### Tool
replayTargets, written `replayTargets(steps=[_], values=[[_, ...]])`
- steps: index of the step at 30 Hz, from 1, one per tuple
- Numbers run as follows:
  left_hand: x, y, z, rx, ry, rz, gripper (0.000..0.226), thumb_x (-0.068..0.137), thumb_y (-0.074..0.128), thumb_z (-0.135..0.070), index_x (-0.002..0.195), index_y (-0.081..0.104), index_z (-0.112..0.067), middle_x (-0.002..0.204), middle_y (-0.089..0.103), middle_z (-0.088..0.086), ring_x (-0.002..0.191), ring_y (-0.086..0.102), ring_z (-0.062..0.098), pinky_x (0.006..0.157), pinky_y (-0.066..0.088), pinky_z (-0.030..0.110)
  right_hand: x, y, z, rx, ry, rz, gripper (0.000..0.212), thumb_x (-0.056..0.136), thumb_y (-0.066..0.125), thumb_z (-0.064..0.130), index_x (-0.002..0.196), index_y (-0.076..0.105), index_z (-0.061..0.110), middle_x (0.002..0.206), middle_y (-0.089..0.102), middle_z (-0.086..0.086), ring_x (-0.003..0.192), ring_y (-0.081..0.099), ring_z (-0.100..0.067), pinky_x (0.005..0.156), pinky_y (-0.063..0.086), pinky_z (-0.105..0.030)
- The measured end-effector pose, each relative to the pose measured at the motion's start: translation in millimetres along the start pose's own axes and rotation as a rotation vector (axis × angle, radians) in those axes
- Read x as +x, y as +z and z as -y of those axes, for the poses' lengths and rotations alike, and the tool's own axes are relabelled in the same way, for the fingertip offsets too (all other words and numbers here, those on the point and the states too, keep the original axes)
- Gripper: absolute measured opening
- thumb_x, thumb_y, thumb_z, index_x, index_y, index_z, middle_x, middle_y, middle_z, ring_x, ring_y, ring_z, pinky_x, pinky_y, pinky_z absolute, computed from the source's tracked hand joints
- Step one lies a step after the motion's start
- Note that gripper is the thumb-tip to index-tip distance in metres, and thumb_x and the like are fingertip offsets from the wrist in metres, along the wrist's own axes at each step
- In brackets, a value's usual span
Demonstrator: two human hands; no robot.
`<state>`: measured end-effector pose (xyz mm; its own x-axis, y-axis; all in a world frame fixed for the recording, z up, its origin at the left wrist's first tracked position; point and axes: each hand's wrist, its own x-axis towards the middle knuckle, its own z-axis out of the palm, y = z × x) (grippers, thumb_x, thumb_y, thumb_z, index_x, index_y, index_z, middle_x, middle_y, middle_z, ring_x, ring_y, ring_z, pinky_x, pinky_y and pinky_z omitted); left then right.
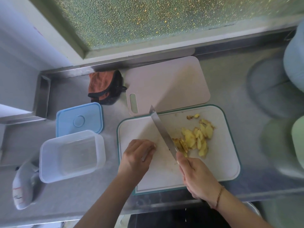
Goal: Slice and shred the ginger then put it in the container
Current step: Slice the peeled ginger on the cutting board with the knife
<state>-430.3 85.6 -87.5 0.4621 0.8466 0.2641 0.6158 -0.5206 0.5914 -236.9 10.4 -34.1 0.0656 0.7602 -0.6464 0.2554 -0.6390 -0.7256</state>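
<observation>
Two hands are seen at the near edge of the counter (230, 89). The knife (162, 132) is clenched in the right hand (197, 176), its blade laid slantwise across the white cutting board (227, 165), edge against the ginger slices (195, 139). The left hand (137, 153) is rested on the board beside the blade, fingers curled; whether its grip holds anything cannot be told. Slicing appears done; shredding is judged barely begun. Left of the board, the clear container (72, 155) stands unfilled, its blue lid (79, 118) just behind. Farther back, a pink board (167, 83) lies bare.
</observation>
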Motion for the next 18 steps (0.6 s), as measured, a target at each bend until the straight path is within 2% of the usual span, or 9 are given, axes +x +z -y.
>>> replayTargets(steps=[4,7,12,15,18], values=[[8.6,1.0,6.1,0.014,0.025,-0.015,0.011,0.083,0.080,-0.011,0.091,0.075,-0.006,0.091,0.073,0.003,0.082,0.066,0.018,0.080,0.057,0.030,-10.7,-3.9,16.4,0.180,0.058,0.082,0.065,0.083,0.030,0.068,0.065,0.038,0.006,0.043,0.028,-0.001,0.029,0.026,-0.009,0.035,0.022,-0.022],[33.5,12.0,-3.4,-0.015,-0.005,-0.070,0.011,0.080,0.081,-0.006,0.089,0.075,-0.006,0.088,0.073,0.005,0.080,0.065,0.020,0.077,0.055,0.030,-26.7,-18.9,29.7,0.368,0.097,0.126,0.057,0.086,0.032,0.062,0.063,0.036,0.010,0.045,0.023,-0.007,0.028,0.021,-0.014,0.034,0.018,-0.017],[102.7,39.0,-24.4,-0.142,0.108,0.022,0.009,0.082,0.080,-0.005,0.088,0.076,-0.010,0.089,0.075,-0.001,0.082,0.065,0.019,0.078,0.052,0.029,-40.3,-64.5,16.5,0.476,0.155,-0.070,0.056,0.079,0.036,0.066,0.061,0.036,0.013,0.045,0.020,-0.006,0.031,0.018,-0.009,0.038,0.022,-0.017],[128.1,55.1,-28.9,-0.106,0.223,0.120,0.008,0.083,0.075,-0.001,0.086,0.076,-0.009,0.085,0.074,0.001,0.081,0.064,0.022,0.076,0.052,0.031,-38.4,-84.2,2.1,0.477,0.199,-0.184,0.061,0.078,0.037,0.070,0.062,0.037,0.011,0.045,0.020,-0.006,0.032,0.018,-0.011,0.039,0.025,-0.017],[132.5,58.7,-28.0,-0.088,0.228,0.159,0.010,0.082,0.073,0.001,0.086,0.076,-0.008,0.084,0.074,0.002,0.080,0.064,0.024,0.076,0.052,0.032,-38.2,-96.1,-4.7,0.487,0.209,-0.215,0.061,0.081,0.037,0.068,0.062,0.036,0.010,0.044,0.021,-0.006,0.032,0.019,-0.011,0.038,0.027,-0.018]])
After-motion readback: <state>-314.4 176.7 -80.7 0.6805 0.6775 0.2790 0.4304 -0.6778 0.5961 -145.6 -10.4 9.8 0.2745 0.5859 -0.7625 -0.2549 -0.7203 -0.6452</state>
